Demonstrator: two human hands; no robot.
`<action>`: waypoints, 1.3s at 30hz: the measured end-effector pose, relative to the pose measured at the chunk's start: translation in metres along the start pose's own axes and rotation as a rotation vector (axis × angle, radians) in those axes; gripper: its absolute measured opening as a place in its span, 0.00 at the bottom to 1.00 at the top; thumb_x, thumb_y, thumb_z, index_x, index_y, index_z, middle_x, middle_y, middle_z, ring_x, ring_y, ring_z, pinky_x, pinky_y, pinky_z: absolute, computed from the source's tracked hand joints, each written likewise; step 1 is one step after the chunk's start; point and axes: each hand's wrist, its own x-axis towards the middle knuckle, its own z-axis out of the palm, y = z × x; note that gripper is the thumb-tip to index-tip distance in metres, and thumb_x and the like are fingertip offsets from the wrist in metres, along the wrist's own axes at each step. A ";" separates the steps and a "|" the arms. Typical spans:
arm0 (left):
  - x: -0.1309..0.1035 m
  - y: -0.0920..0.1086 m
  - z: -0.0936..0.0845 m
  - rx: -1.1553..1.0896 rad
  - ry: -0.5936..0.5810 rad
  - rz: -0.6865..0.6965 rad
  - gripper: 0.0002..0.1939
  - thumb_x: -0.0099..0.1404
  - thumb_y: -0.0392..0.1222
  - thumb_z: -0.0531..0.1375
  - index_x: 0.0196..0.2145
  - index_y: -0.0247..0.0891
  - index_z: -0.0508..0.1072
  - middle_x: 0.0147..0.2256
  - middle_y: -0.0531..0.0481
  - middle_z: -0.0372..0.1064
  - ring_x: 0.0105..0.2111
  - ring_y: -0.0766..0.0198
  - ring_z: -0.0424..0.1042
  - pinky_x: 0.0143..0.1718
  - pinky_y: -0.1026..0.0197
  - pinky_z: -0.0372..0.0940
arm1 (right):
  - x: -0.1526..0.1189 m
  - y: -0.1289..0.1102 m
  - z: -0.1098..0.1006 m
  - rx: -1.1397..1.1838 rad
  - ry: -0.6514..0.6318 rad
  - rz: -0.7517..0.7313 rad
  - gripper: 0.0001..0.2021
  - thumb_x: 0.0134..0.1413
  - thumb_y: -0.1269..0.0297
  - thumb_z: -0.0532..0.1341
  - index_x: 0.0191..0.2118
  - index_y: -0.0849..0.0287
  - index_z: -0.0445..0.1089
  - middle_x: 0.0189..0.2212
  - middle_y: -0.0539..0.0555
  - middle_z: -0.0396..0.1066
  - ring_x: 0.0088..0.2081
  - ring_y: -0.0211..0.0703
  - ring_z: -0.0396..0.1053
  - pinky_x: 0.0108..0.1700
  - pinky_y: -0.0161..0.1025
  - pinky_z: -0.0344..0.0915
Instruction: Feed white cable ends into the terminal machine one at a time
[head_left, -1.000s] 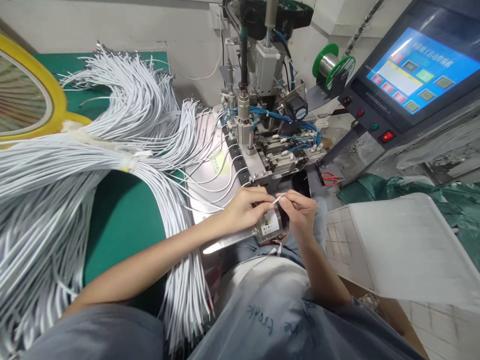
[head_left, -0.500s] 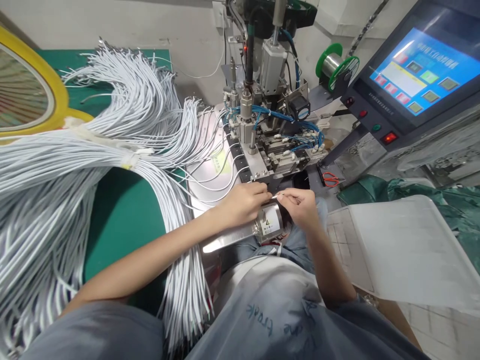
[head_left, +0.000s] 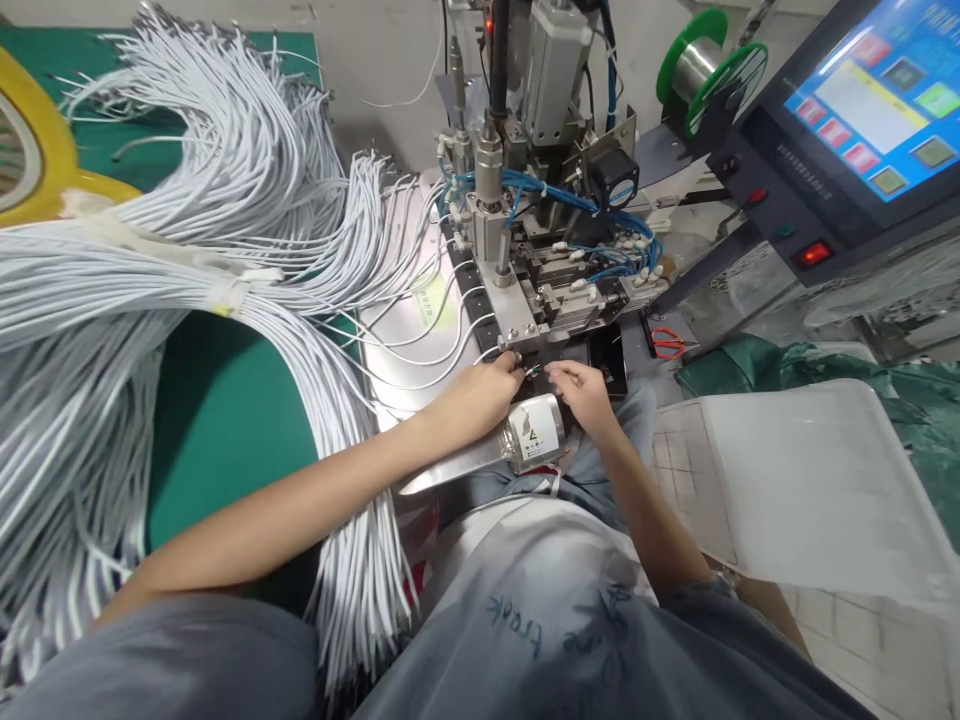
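Observation:
My left hand (head_left: 484,395) is closed on the end of a white cable, just below the front edge of the bench machine (head_left: 517,325). Short thin wires (head_left: 533,370), some of them dark or greenish, stick out past its fingertips toward the right. My right hand (head_left: 585,395) is pinched just beside those wire tips, a small gap away; whatever lies between its fingers is too small to make out. Below both hands sits a metal cylinder with a white label (head_left: 538,432). Several white cables (head_left: 420,355) curve from the big bundle to the machine's dark slotted edge.
Large bundles of white cable (head_left: 247,170) cover the green mat (head_left: 232,420) at left. A yellow-rimmed round object (head_left: 52,130) stands beyond. On the right are a wire spool (head_left: 701,70), a lit touchscreen (head_left: 870,100), red-handled scissors (head_left: 666,343) and a translucent bin (head_left: 795,480).
My hands have drawn slightly apart, and thin wires now show at the cable end where a white piece was between the fingers. The view has shifted a little.

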 end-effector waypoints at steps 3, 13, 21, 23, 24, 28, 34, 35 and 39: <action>0.001 -0.002 0.002 -0.002 -0.034 0.018 0.12 0.62 0.28 0.49 0.38 0.29 0.70 0.34 0.43 0.64 0.25 0.63 0.69 0.26 0.61 0.63 | 0.006 0.003 0.004 0.018 -0.049 0.026 0.11 0.42 0.58 0.60 0.28 0.61 0.72 0.24 0.51 0.70 0.25 0.37 0.64 0.26 0.34 0.61; 0.000 -0.010 0.006 -0.051 0.010 0.112 0.18 0.62 0.28 0.49 0.49 0.32 0.66 0.36 0.44 0.65 0.27 0.62 0.69 0.28 0.61 0.65 | 0.016 0.004 0.006 0.042 -0.155 0.021 0.08 0.42 0.60 0.60 0.23 0.60 0.67 0.19 0.48 0.65 0.23 0.36 0.61 0.26 0.34 0.59; -0.002 -0.011 0.007 0.026 0.015 0.147 0.22 0.57 0.26 0.51 0.50 0.33 0.66 0.36 0.44 0.64 0.25 0.62 0.69 0.26 0.60 0.65 | 0.016 -0.002 0.002 -0.087 -0.206 -0.059 0.08 0.45 0.61 0.58 0.24 0.60 0.66 0.21 0.49 0.65 0.24 0.36 0.62 0.27 0.34 0.58; -0.001 -0.011 0.007 0.032 0.009 0.149 0.22 0.58 0.26 0.51 0.50 0.33 0.66 0.36 0.43 0.64 0.25 0.62 0.69 0.26 0.60 0.65 | 0.015 -0.003 0.001 -0.121 -0.221 -0.078 0.08 0.46 0.61 0.58 0.24 0.60 0.66 0.21 0.49 0.65 0.25 0.37 0.62 0.28 0.34 0.59; -0.001 -0.011 0.007 0.032 0.004 0.148 0.21 0.59 0.27 0.50 0.50 0.33 0.66 0.37 0.43 0.64 0.26 0.62 0.70 0.27 0.60 0.65 | 0.015 -0.003 0.001 -0.135 -0.226 -0.080 0.08 0.47 0.61 0.58 0.24 0.60 0.67 0.21 0.49 0.65 0.25 0.37 0.62 0.28 0.34 0.59; 0.000 -0.011 0.007 0.023 -0.014 0.137 0.20 0.60 0.28 0.50 0.50 0.32 0.66 0.37 0.43 0.64 0.27 0.62 0.70 0.27 0.61 0.64 | 0.016 -0.002 0.001 -0.127 -0.235 -0.044 0.08 0.48 0.60 0.57 0.25 0.59 0.66 0.19 0.48 0.64 0.23 0.35 0.60 0.25 0.34 0.57; 0.001 -0.012 0.009 0.038 0.009 0.131 0.19 0.61 0.28 0.50 0.49 0.33 0.68 0.38 0.42 0.65 0.25 0.63 0.69 0.25 0.61 0.63 | 0.015 -0.001 0.001 -0.018 -0.225 0.065 0.09 0.46 0.58 0.59 0.27 0.59 0.68 0.22 0.50 0.67 0.24 0.36 0.64 0.24 0.33 0.58; 0.001 -0.013 0.009 0.038 0.008 0.130 0.19 0.61 0.27 0.50 0.48 0.33 0.69 0.38 0.42 0.65 0.25 0.63 0.69 0.25 0.62 0.63 | 0.014 -0.001 0.002 0.003 -0.221 0.091 0.10 0.45 0.57 0.59 0.27 0.59 0.68 0.22 0.50 0.67 0.24 0.36 0.64 0.24 0.32 0.59; 0.002 -0.014 0.008 0.020 0.014 0.142 0.18 0.61 0.28 0.50 0.48 0.33 0.69 0.38 0.43 0.65 0.25 0.64 0.69 0.24 0.62 0.62 | 0.014 -0.002 0.003 0.070 -0.203 0.165 0.11 0.42 0.56 0.61 0.26 0.60 0.69 0.21 0.49 0.66 0.24 0.36 0.64 0.24 0.32 0.60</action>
